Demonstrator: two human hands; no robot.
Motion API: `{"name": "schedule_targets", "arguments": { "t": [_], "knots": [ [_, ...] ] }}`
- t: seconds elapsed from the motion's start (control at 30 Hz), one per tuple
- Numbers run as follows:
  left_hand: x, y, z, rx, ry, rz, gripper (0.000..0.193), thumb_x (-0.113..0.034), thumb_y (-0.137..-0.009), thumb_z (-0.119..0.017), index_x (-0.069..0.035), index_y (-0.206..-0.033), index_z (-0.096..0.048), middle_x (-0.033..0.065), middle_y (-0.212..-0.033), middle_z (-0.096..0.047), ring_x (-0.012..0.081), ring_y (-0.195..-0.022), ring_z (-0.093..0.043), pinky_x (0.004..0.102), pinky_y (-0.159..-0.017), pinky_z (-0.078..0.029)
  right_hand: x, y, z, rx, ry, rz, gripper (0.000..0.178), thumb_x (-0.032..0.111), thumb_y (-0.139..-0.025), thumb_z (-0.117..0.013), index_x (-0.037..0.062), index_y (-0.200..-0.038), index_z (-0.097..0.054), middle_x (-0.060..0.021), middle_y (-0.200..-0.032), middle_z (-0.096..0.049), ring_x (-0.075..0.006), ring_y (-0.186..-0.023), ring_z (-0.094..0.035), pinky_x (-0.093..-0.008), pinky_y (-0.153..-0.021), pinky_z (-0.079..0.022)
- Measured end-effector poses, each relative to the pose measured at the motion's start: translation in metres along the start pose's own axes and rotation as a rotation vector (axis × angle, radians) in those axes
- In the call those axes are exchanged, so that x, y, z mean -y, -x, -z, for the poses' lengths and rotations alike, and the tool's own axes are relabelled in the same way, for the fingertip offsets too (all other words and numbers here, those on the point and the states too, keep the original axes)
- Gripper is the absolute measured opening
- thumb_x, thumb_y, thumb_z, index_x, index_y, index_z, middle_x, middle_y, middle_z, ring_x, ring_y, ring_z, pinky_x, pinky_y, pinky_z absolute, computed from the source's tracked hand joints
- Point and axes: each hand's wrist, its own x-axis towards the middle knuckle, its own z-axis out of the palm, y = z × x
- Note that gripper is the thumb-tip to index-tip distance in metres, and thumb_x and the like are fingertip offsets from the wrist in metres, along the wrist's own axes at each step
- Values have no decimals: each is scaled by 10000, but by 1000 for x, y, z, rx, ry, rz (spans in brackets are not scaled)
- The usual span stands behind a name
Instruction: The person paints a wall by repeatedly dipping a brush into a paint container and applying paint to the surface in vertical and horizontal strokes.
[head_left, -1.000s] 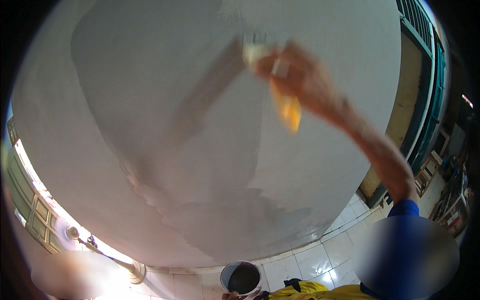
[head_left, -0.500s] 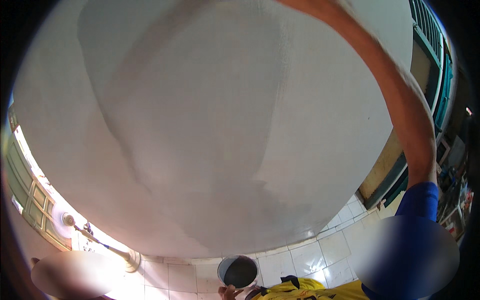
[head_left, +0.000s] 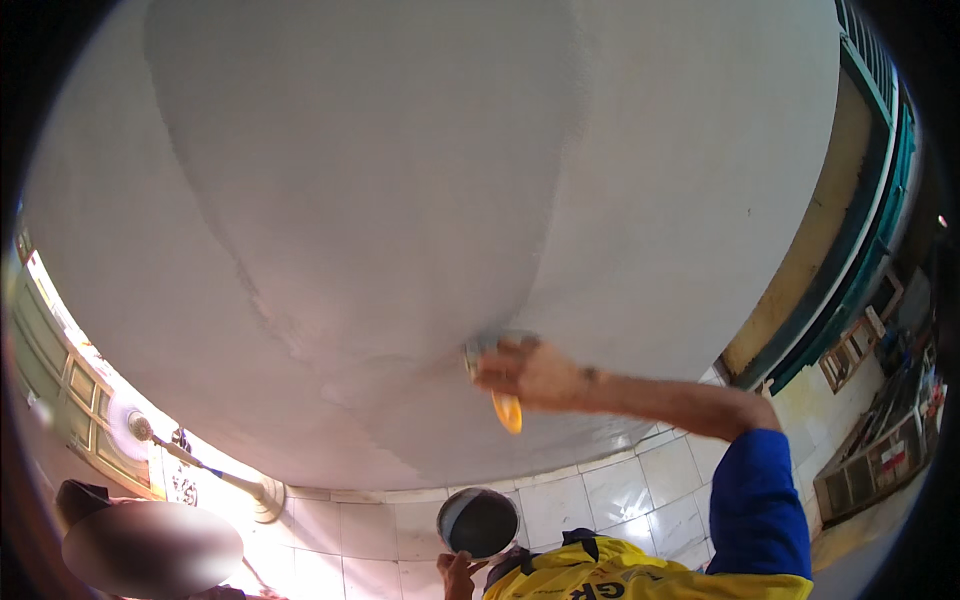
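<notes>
My right hand (head_left: 530, 372) is closed around a paintbrush with a yellow handle (head_left: 509, 412), its working end against the pale wall (head_left: 660, 260). The hand is smeared by motion, and the bristles are partly hidden behind the fingers. A darker, damp-looking grey band (head_left: 380, 180) runs down the wall above the brush. Low in the view, my left hand (head_left: 458, 574) grips the near rim of a round bucket (head_left: 443, 506). Dark grey liquid (head_left: 484, 528) lies inside it.
White floor tiles (head_left: 560, 508) run along the wall's foot. At left are a standing fan (head_left: 140, 427), a panelled door (head_left: 75, 400) and a person (head_left: 85, 500). A green-framed opening (head_left: 880, 180) and a wooden crate (head_left: 870, 470) are at right.
My right arm has come down from above the top edge to the lower middle of the wall, bringing the paintbrush into view. The left hand still grips the bucket.
</notes>
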Motion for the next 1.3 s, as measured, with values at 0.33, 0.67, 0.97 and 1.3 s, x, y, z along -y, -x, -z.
{"name": "schedule_targets", "arguments": {
  "t": [0.33,0.67,0.97,1.3],
  "knots": [
    [-7,5,0,20,-7,-26,354,-69,-720,-644,56,-908,-372,198,-840,-494,330,-682,-614,538,-665,-614,-80,-67,151,-458,393,-7,325,102,-647,-735,184,-956,-677,5,-1049,-593,-213,-875,-581,-310,-660,-492],
    [-21,13,-9,-19,-58,3,334,-74,-760,-640,54,-913,-372,169,-840,-497,321,-755,-628,514,-712,-609,40,64,-46,-264,-495,-490,268,90,-718,-743,124,-977,-683,-59,-1134,-557,-207,-995,-575,-328,-725,-526],
    [-61,20,12,55,-108,-3,442,-91,-755,-636,175,-993,-375,262,-976,-525,403,-823,-650,467,-728,-613,36,102,-53,-1170,-160,-1089,240,-83,-829,-614,74,-998,-679,-115,-1081,-551,-222,-965,-583,-299,-745,-504],
    [-111,-7,45,16,-305,58,373,-90,-741,-638,69,-929,-358,189,-912,-465,332,-807,-607,497,-723,-614,93,-1,-100,-819,-428,-729,233,59,-820,-692,69,-1051,-665,-115,-1119,-587,-189,-943,-593,-280,-772,-492]
  ]
}}
